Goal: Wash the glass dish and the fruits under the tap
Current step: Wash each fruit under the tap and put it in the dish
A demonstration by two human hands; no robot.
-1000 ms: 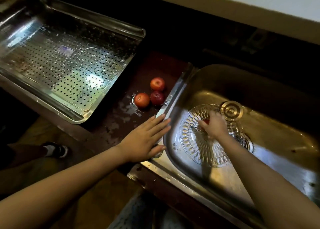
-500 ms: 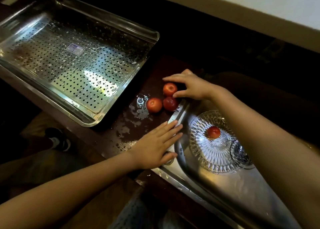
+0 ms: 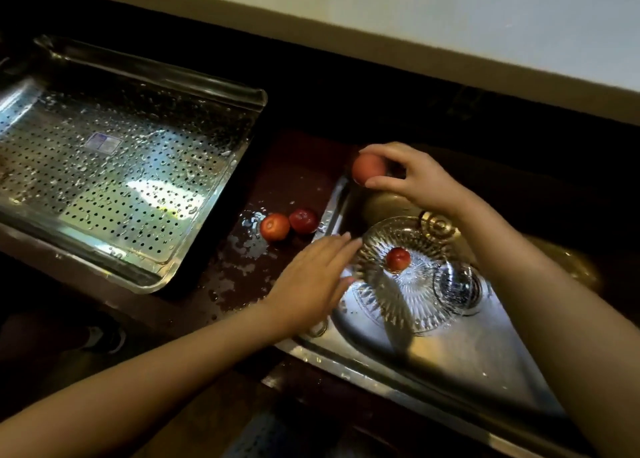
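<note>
A cut-glass dish (image 3: 388,305) lies in the steel sink (image 3: 467,367), and one small red fruit (image 3: 398,258) rests in it. My right hand (image 3: 412,177) holds an orange-red fruit (image 3: 367,168) in its fingertips, above the sink's left rim. Two more red fruits (image 3: 275,227) (image 3: 303,220) sit on the wet dark counter just left of the sink. My left hand (image 3: 311,284) lies flat with fingers apart on the sink's left edge, its fingertips at the dish's rim, holding nothing.
A perforated steel draining tray (image 3: 114,177) with water drops fills the counter to the left. The sink drain (image 3: 457,286) is just right of the dish, with a brass-coloured round fitting (image 3: 438,226) above it. Puddles cover the counter by the fruits. A shoe shows on the floor below.
My right hand left a fruit in the dish, reached to the counter, and has lifted one of the three fruits there toward the sink. My left hand shifted slightly toward the dish.
</note>
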